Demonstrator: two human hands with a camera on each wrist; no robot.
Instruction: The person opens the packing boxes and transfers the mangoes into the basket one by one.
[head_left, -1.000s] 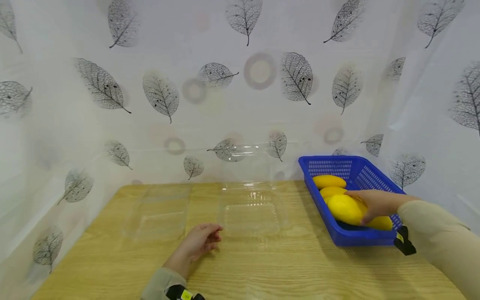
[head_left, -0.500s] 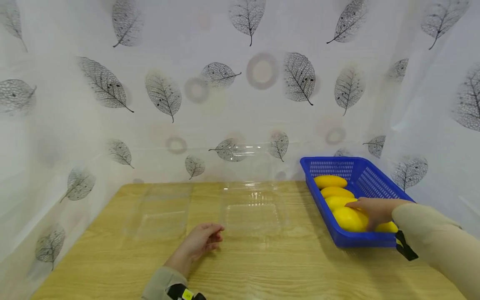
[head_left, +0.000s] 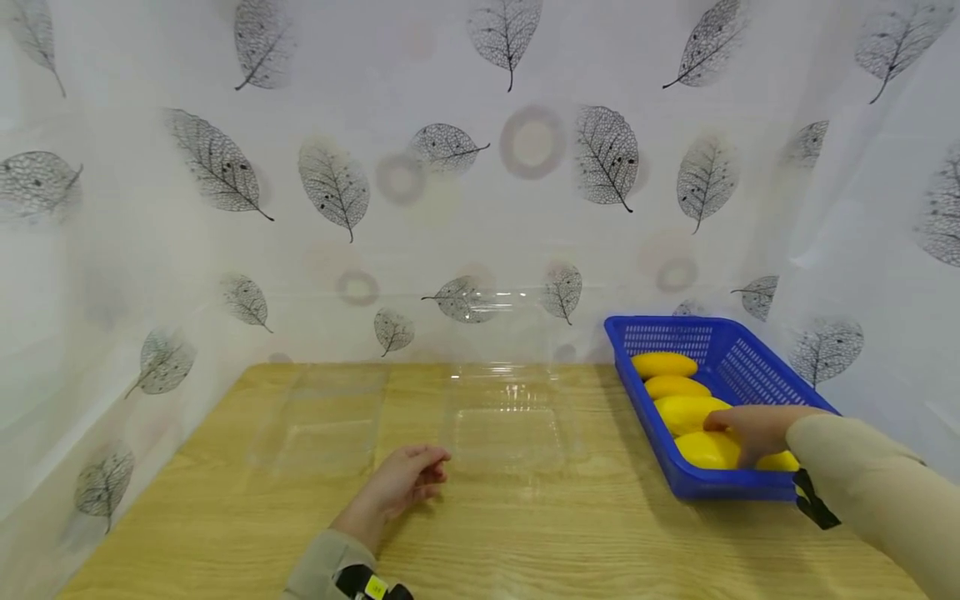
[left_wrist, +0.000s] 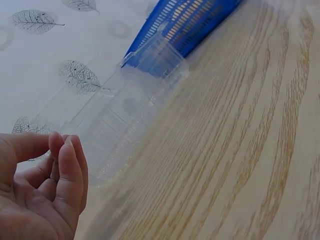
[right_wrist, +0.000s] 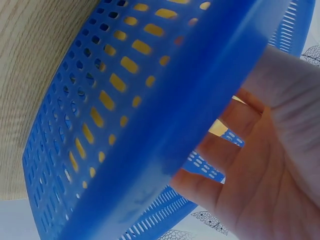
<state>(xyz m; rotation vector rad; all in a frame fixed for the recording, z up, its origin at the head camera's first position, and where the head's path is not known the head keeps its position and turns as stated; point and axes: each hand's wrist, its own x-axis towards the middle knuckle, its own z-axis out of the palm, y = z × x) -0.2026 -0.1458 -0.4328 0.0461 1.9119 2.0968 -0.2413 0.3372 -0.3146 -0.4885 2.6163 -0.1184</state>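
In the head view my right hand reaches into a blue plastic basket at the right, gripping a yellow mango near the basket's front wall. The right wrist view shows the fingers of that hand down behind the basket's rim; the wall hides most of the mango. Several other yellow mangoes lie in the basket. My left hand rests over the table with loosely bent fingers, holding nothing. Its thumb and fingertips come close together in the left wrist view, near a clear plastic box.
The clear box stands mid-table with its lid raised behind it. Left of it is another clear container, hard to make out. A leaf-print curtain hangs behind the wooden table.
My right hand has moved down and towards the near end of the basket with the mango, uncovering more mangoes behind it. The left hand stays in place; the head view has shifted slightly.
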